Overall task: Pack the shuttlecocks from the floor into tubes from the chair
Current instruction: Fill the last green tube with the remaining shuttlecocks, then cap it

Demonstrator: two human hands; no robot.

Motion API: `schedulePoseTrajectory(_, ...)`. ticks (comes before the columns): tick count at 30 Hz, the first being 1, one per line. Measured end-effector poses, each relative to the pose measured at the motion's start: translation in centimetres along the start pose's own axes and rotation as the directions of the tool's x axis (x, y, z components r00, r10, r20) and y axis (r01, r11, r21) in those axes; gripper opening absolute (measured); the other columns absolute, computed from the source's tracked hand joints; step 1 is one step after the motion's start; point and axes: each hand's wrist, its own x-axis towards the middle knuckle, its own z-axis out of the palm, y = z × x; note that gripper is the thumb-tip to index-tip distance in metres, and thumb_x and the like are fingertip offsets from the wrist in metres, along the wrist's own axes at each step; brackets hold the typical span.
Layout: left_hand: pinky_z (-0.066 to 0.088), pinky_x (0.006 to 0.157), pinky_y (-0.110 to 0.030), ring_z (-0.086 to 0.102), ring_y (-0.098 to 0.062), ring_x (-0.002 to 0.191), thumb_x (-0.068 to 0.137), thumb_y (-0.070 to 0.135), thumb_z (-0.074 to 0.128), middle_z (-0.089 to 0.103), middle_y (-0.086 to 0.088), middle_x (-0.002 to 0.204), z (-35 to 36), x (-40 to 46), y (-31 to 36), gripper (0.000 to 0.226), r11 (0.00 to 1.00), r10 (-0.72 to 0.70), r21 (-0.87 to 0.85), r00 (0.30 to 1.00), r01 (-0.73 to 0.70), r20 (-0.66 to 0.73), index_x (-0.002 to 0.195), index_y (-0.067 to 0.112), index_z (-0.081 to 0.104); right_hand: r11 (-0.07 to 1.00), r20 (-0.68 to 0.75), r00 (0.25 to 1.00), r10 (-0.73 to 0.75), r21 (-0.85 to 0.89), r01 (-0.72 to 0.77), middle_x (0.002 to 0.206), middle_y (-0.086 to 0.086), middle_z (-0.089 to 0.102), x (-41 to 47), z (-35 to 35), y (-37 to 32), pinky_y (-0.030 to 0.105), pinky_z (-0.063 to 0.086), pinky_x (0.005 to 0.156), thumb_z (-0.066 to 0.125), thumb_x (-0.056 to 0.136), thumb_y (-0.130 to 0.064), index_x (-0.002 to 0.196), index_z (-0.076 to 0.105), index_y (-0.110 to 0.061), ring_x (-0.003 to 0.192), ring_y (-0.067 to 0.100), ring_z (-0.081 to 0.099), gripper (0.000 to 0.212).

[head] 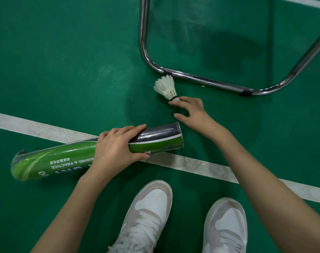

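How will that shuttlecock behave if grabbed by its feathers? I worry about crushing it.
The shuttlecock probably weighs almost nothing: thin white feathers on a small cork. Those splayed feathers look easily bent, so the cork end, where the right hand fingertips touch, seems safer. Lying on its side, it would likely pivot rather than roll straight.

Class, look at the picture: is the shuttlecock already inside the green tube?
No: the shuttlecock lies on the floor beside the chair frame, outside the tube that the left hand grips.
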Motion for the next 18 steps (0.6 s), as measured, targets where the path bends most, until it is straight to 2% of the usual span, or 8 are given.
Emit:
schedulePoseTrajectory(3,0.026,0.100,-0.036,0.041,-0.018,0.125,0.066,0.067,0.064,0.045,0.012,0.139,0.2,0.0,0.1,0.084,1.000,-0.005,0.008,1.000,0.005,-0.003,0.140,0.047,0.028,0.999,-0.106,0.994,0.039,0.004,-0.039,0.141,0.004,0.041,-5.3,0.2,1.8,0.016,0.011,0.096,0.056,0.092,-0.023,0.132,0.050,-0.032,0.128,0.024,0.023,0.041)
schedulePoseTrajectory(5,0.027,0.100,-0.038,0.042,-0.020,0.124,0.066,0.067,0.065,0.046,0.011,0.139,0.3,-0.1,0.1,0.084,1.000,-0.005,0.011,1.000,0.005,-0.005,0.140,0.046,0.029,0.995,-0.156,0.983,0.097,0.036,-0.092,0.137,0.005,0.043,-8.7,0.9,2.6,0.014,0.011,0.096,0.057,0.091,-0.023,0.132,0.049,-0.032,0.125,0.022,0.024,0.043)
schedulePoseTrajectory(10,0.028,0.099,-0.040,0.044,-0.022,0.123,0.066,0.066,0.066,0.049,0.008,0.137,0.8,-0.3,0.9,0.084,1.000,0.019,0.013,1.000,-0.019,-0.001,0.139,0.043,0.032,0.970,-0.074,0.970,0.230,0.098,-0.223,0.137,-0.001,0.031,-14.5,3.3,3.4,0.019,0.011,0.101,0.056,0.092,-0.031,0.138,0.036,-0.041,0.125,0.004,0.013,0.051)
schedulePoseTrajectory(15,0.030,0.098,-0.040,0.047,-0.021,0.121,0.065,0.066,0.066,0.051,0.008,0.135,1.5,-0.6,1.8,0.084,0.998,0.059,0.027,0.998,-0.059,-0.006,0.139,0.043,0.034,0.974,-0.080,0.972,0.222,0.059,-0.218,0.135,0.001,0.034,-16.2,4.7,3.3,0.019,0.013,0.099,0.055,0.092,-0.032,0.139,0.033,-0.042,0.124,0.008,0.016,0.053)
schedulePoseTrajectory(18,0.030,0.098,-0.040,0.047,-0.022,0.121,0.065,0.066,0.067,0.051,0.008,0.135,1.6,-0.7,1.9,0.085,0.997,0.064,0.034,0.998,-0.064,-0.005,0.139,0.042,0.034,0.978,-0.126,0.971,0.202,0.082,-0.193,0.131,-0.004,0.037,-16.2,3.9,3.2,0.018,0.016,0.098,0.055,0.092,-0.030,0.136,0.038,-0.042,0.123,0.010,0.019,0.049)
